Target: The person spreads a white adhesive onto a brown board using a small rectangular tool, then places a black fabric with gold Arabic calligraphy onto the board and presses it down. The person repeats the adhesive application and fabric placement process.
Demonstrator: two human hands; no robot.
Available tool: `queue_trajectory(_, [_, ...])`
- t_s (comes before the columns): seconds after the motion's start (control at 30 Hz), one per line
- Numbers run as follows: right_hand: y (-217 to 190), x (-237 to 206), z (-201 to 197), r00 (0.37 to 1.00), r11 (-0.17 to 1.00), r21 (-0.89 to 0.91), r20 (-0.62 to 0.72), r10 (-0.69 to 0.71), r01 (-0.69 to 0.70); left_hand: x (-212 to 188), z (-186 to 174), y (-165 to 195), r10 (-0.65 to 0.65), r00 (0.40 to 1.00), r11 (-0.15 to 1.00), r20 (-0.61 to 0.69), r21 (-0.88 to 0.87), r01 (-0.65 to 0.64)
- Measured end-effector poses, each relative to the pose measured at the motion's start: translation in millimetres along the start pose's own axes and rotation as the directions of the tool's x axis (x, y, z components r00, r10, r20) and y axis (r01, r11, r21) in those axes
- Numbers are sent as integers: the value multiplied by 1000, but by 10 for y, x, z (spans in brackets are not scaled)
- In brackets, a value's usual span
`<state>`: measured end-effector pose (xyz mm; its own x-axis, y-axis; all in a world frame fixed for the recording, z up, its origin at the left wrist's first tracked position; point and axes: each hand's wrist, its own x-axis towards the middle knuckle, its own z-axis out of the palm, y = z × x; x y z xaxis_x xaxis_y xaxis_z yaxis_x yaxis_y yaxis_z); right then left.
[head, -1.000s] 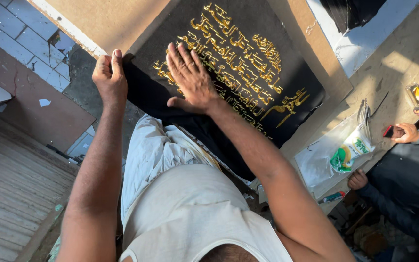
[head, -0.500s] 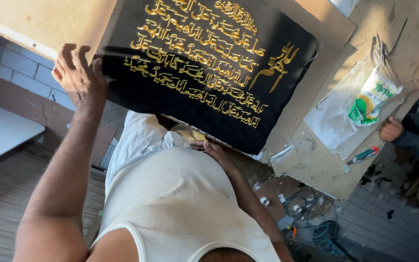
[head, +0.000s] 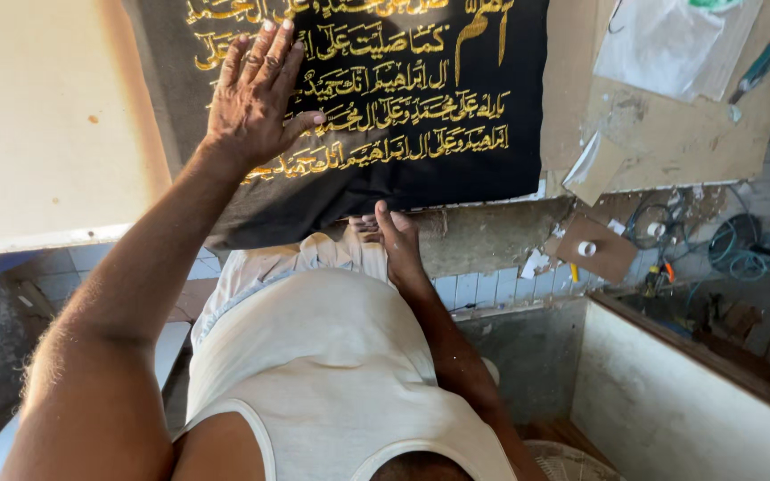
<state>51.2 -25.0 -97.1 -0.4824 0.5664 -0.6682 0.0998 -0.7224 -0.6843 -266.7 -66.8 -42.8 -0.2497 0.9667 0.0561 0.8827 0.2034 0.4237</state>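
Observation:
A black cloth with rows of gold embroidered script lies spread on a worktable. My left hand rests flat on the cloth's left part, fingers apart and palm down, holding nothing. My right hand is at the cloth's lower edge by the table's front. Its thumb is up against the hem and its fingers are curled at the edge, pinching the cloth. My white sleeveless shirt fills the bottom of the view.
A pale board lies left of the cloth. At the right, brown cardboard carries a clear plastic bag and a red-green tool. Below hang a cardboard scrap with a white roll, tangled cables and a tiled wall.
My left hand has left the cloth's left edge and now lies flat on the embroidery. The right hand stays at the lower edge. The view has shifted, so the cloth appears higher.

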Motion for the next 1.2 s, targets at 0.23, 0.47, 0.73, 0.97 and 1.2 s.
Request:
queue_trajectory(0.23, [314, -95, 458, 962, 984, -83, -211, -171, 156, -100, -14, -67, 43, 998, 999, 37, 6, -43])
queue_trajectory(0.47, [610, -85, 608, 904, 933, 127, -319, -284, 338, -94, -8, -129, 22, 995, 999, 93, -40, -18])
queue_trajectory(0.73, [452, -219, 856, 957, 852, 451, -231, -176, 266, -117, -32, -116, 5, 993, 999, 114, -46, 0])
queue_trajectory(0.97, [507, -205, 802, 943, 860, 418, -276, -186, 291, -116, -15, -86, 12, 992, 1000, 128, -26, -9])
queue_trajectory(1.2, [735, -120, 642, 888, 911, 223, -390, -244, 348, -98, -21, -63, -7, 986, 1000, 166, -22, 11])
